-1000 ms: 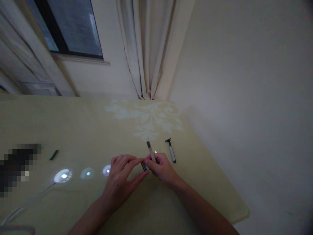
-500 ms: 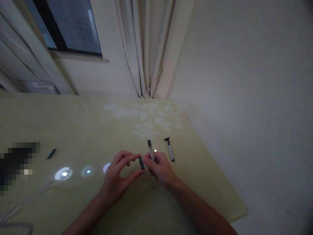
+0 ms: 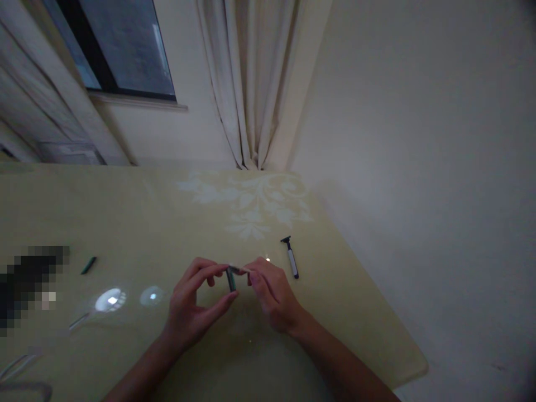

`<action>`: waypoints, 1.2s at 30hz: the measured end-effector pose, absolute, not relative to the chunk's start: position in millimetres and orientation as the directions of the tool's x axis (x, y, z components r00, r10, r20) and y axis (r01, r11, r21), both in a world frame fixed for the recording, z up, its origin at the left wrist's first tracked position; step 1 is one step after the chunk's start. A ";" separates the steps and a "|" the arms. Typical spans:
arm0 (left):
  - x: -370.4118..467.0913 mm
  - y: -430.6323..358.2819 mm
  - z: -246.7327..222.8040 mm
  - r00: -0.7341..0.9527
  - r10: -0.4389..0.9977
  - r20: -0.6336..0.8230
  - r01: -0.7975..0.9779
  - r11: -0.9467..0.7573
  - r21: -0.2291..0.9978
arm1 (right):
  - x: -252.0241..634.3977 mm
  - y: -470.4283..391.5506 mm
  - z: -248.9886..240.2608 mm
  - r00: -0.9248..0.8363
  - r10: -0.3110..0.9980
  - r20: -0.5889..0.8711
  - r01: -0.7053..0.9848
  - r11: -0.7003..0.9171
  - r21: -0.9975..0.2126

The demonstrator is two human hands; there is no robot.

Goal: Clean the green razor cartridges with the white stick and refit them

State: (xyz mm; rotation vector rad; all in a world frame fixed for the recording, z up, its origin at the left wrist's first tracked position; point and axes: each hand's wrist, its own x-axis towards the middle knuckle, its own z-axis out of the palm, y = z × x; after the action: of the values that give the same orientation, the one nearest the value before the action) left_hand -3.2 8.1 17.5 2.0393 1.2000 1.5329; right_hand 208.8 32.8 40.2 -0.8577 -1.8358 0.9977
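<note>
My left hand (image 3: 190, 304) pinches a small dark green razor cartridge (image 3: 231, 281) by its two ends, between thumb and fingertips. My right hand (image 3: 274, 293) is closed around a slim pale-handled brush, probably a toothbrush (image 3: 236, 270). Its dark head points left and meets the upper part of the cartridge; most of the handle is hidden in my fingers. Beyond my right hand, a razor (image 3: 292, 258) with a dark head and a grey handle lies on the table.
The pale yellow table (image 3: 347, 312) bears a white floral pattern and ends on the right beside the wall. A small dark green strip (image 3: 88, 265) lies at the left, near a pixelated dark object (image 3: 29, 279) and a cable (image 3: 25, 363). Curtains (image 3: 251, 84) hang behind.
The brush has tipped from upright to nearly level, its head now at the cartridge. My left hand has shifted slightly left with the cartridge.
</note>
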 end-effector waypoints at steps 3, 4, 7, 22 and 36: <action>-8.5 10.0 18.0 0.043 0.760 0.648 0.403 -0.607 0.685 | 214.6 34.7 46.3 -0.394 0.811 0.431 0.288 0.555 -0.781; -9.9 10.4 18.2 0.039 0.758 0.651 0.399 -0.609 0.685 | 215.8 35.4 47.4 -0.389 0.812 0.436 0.307 0.560 -0.769; -12.3 11.1 17.9 0.040 0.754 0.656 0.390 -0.616 0.684 | 217.5 36.7 48.1 -0.388 0.802 0.454 0.344 0.583 -0.736; -21.2 29.4 15.8 -0.162 0.841 0.516 0.577 -0.343 0.741 | 208.8 45.1 25.5 -0.275 0.879 0.390 0.411 0.474 -0.778; -47.2 7.6 43.0 -0.044 0.974 0.222 0.519 -0.167 0.838 | 211.0 58.3 9.0 -0.261 0.892 0.370 0.432 0.451 -0.781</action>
State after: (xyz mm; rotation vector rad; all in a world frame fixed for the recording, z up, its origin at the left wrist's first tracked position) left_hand -47.2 7.6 43.0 1.7163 1.5811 1.1383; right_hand 211.0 58.3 9.0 -1.1174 -1.8694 0.6965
